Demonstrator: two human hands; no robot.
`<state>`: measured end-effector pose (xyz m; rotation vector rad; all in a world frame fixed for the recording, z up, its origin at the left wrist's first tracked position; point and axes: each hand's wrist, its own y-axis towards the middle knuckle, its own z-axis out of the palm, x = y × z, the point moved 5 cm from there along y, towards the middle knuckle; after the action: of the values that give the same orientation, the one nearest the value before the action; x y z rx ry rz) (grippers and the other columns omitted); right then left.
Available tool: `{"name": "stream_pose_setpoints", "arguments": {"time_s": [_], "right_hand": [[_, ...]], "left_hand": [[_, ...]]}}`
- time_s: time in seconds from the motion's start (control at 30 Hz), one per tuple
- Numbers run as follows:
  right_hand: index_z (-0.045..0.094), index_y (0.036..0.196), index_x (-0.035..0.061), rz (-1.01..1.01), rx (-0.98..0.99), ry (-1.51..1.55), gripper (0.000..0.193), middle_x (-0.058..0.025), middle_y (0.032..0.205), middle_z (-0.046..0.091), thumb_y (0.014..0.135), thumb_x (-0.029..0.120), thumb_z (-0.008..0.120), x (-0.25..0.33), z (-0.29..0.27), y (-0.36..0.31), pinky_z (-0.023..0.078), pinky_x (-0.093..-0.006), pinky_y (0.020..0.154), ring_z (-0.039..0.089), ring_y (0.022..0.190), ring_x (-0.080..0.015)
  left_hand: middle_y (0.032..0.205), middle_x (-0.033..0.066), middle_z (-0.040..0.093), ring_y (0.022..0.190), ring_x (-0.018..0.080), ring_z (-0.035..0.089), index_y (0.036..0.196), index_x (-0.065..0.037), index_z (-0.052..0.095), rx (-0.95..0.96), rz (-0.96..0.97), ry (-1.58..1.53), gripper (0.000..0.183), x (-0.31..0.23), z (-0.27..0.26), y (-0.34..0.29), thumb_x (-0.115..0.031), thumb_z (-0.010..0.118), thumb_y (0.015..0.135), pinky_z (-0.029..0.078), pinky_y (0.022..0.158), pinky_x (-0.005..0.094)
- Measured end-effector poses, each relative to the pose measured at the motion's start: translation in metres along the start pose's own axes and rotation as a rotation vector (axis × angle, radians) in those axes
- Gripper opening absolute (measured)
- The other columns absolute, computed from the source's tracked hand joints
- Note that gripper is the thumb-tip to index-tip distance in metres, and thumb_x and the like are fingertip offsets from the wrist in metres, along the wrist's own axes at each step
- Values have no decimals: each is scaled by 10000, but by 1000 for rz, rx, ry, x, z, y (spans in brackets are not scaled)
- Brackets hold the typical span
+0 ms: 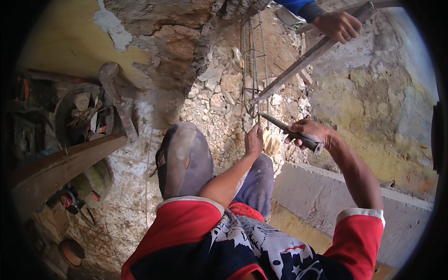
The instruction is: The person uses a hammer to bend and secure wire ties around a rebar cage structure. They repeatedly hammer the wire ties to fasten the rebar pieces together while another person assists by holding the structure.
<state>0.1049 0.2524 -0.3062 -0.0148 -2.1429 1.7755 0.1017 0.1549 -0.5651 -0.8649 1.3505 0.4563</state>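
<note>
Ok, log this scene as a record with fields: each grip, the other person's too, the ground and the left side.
Left grip: closed on the rebar cage's near end
Right grip: holding a dark rod-like tool, tip at the cage
Other person's grip: on a long bar slanting toward the cage
Ground: loose rubble
Left side: wooden plank, bucket with debris

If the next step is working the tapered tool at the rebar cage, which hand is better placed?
Probably the right hand: it grips the dark tapered tool, pointing it at the rebar cage. The left hand seems busy at the cage's lower end.
</note>
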Motion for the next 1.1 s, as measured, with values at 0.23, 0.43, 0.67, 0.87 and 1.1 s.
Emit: {"name": "stream_pose_setpoints", "arguments": {"time_s": [0.23,0.43,0.67,0.87,1.1], "right_hand": [[642,1037,-62,79,-5,-454,289,-45,785,661,969,218,622,9,44,-12,476,-258,425,597,598,-79],[544,1190,-87,98,3,-180,309,-147,1024,704,1031,179,553,-10,24,0,521,-259,489,569,618,-90],[624,1158,-30,106,-134,-81,375,-13,689,551,1070,283,437,-26,51,2,448,-265,389,538,485,-102],[515,1184,-31,77,-193,-44,298,-56,847,580,1040,229,527,-22,62,-15,481,-273,460,514,572,-95],[572,981,-10,142,-215,-382,227,-41,739,549,926,208,605,-24,51,-20,473,-302,488,546,578,-128]], "left_hand": [[892,234,713,853,394,702,1237,10,635,19,-22,-17,321,-8,-3,-2,-171,518,998,520,771,461],[888,239,708,854,397,700,1211,14,639,-24,-35,-28,315,-5,3,-4,-189,518,1002,518,769,462],[961,288,679,913,459,654,1207,48,624,-44,-82,-51,358,-2,1,-4,-236,519,1017,495,799,500],[1028,316,667,974,494,630,1224,67,619,-44,-35,-63,427,-8,-5,-4,-299,500,1037,489,845,511],[885,197,711,868,315,709,1398,7,516,-40,-243,-78,466,-11,5,-5,-267,519,1021,518,812,427]]}}
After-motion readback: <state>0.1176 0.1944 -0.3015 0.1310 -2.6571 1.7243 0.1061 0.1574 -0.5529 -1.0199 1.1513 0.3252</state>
